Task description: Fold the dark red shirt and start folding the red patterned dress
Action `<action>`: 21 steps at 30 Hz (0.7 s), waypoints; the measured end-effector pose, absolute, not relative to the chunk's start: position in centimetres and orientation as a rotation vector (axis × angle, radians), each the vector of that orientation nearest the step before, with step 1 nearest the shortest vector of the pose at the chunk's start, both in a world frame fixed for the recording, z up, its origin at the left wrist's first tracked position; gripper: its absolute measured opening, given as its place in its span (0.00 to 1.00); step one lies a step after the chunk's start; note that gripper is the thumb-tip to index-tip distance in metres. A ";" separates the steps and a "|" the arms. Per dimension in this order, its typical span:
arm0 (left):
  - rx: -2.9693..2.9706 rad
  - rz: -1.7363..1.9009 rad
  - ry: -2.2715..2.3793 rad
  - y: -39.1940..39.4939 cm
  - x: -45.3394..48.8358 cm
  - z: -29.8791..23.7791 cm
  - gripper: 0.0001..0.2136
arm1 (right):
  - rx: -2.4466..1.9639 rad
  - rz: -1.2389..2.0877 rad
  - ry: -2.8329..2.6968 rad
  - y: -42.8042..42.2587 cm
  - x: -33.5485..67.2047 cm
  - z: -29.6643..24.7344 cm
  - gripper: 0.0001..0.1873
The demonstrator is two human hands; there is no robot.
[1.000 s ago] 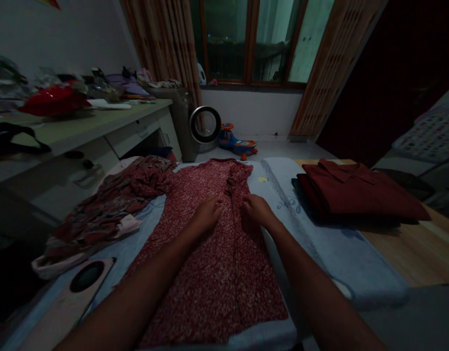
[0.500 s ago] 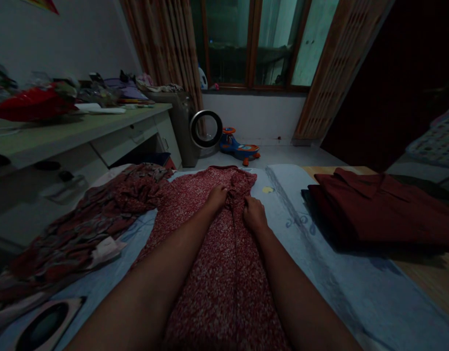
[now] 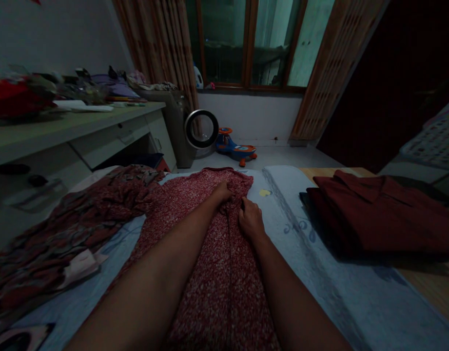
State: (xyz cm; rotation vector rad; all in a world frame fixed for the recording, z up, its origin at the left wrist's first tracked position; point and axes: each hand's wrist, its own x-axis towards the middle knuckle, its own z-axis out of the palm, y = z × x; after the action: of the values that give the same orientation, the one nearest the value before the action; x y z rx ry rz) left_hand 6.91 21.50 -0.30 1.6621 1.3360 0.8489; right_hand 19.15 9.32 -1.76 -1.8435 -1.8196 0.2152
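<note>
A red-and-white speckled dress [image 3: 217, 263] lies spread out on the light blue sheet [image 3: 283, 273], its neckline at the far end and a dark seam or fold line running down it. My left hand [image 3: 223, 192] is closed on bunched fabric near the upper middle of the dress. Just to the right, my right hand [image 3: 251, 217] has its fingers curled on the dress's right edge, pinching the cloth. Both fingertips are partly hidden by the hands and the folds.
Crumpled patterned clothing [image 3: 100, 204] lies at the left. Folded dark red clothes [image 3: 378, 214] are stacked at the right. Beyond the bed stand a washing machine with its round door [image 3: 202, 129] open and a blue ride-on toy [image 3: 235, 147]. A cluttered desk [image 3: 110, 119] runs along the left.
The view has shifted slightly to the right. My left hand has tilted and pressed a little further into the bunched fabric; my right hand keeps its place on the dress edge.
</note>
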 end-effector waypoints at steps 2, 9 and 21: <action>1.663 0.843 1.355 21.3 6.9 0.1 0.06 | -1.836 0.215 -1.831 9.3 19.1 -1.7 0.27; 1.671 1.128 1.394 20.3 5.8 2.6 0.09 | -1.855 0.235 -1.840 9.4 19.0 -1.7 0.31; 1.506 1.688 1.480 15.5 -3.8 5.6 0.15 | -1.846 0.166 -1.960 8.9 18.8 -1.3 0.30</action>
State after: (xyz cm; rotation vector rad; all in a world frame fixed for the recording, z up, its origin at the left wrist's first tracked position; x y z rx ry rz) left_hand -3.82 15.52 5.59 1.5064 1.4802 1.6884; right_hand 18.79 8.86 -1.33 -1.8458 -1.9599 0.1659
